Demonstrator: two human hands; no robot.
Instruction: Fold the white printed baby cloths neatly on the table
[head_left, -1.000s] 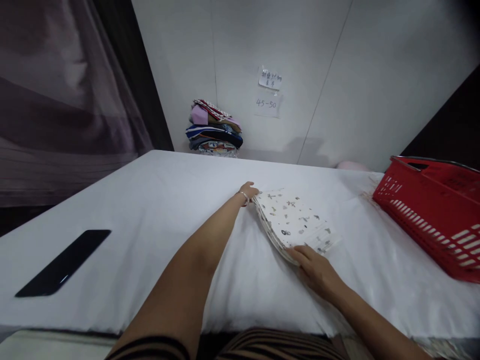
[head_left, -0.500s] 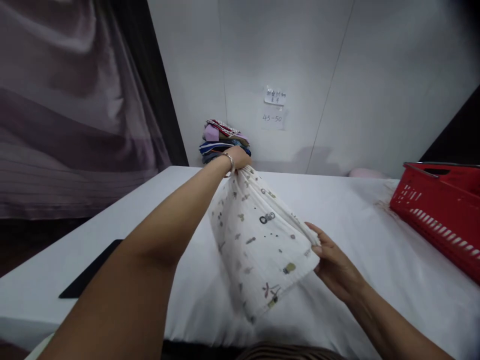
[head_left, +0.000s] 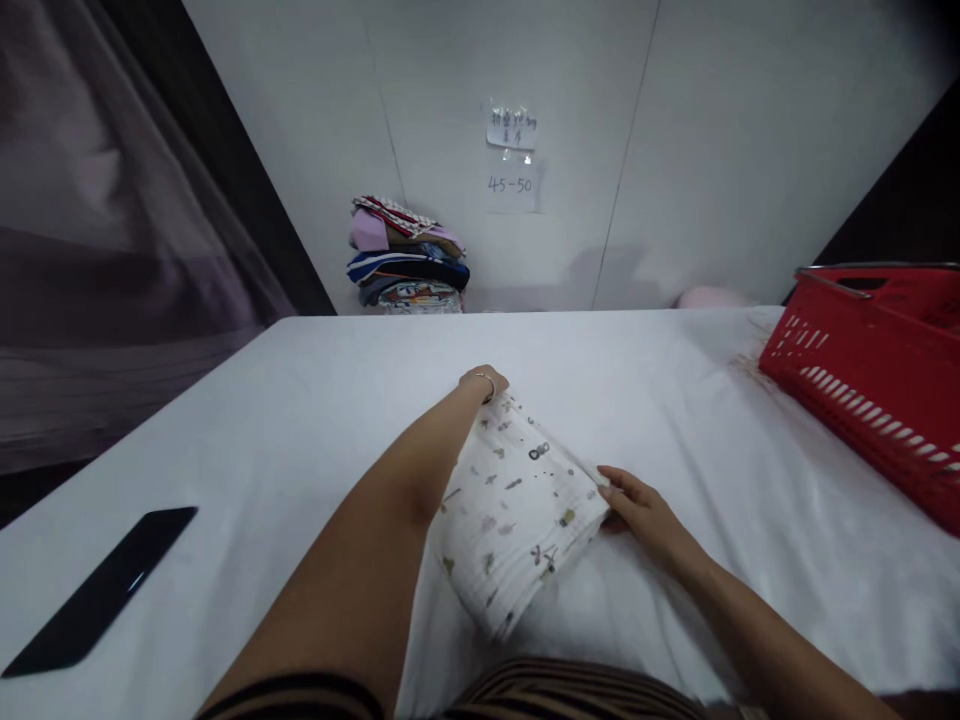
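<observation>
A white cloth (head_left: 517,510) printed with small figures lies folded on the white table (head_left: 315,420) in front of me. My left hand (head_left: 491,383), with a bracelet at the wrist, grips the cloth's far corner with closed fingers. My right hand (head_left: 637,500) pinches the cloth's right edge near the table surface. The cloth's near end hangs toward the table's front edge.
A red plastic basket (head_left: 877,370) stands at the right. A black phone (head_left: 97,590) lies at the near left. A pile of folded clothes (head_left: 409,255) rests by the far wall, under two paper notes (head_left: 511,150). A dark curtain hangs at the left.
The cloth was lifted off the table by both hands, folded over toward me, and now lies down again, narrower. My left hand rose toward the pile, then came back down.
</observation>
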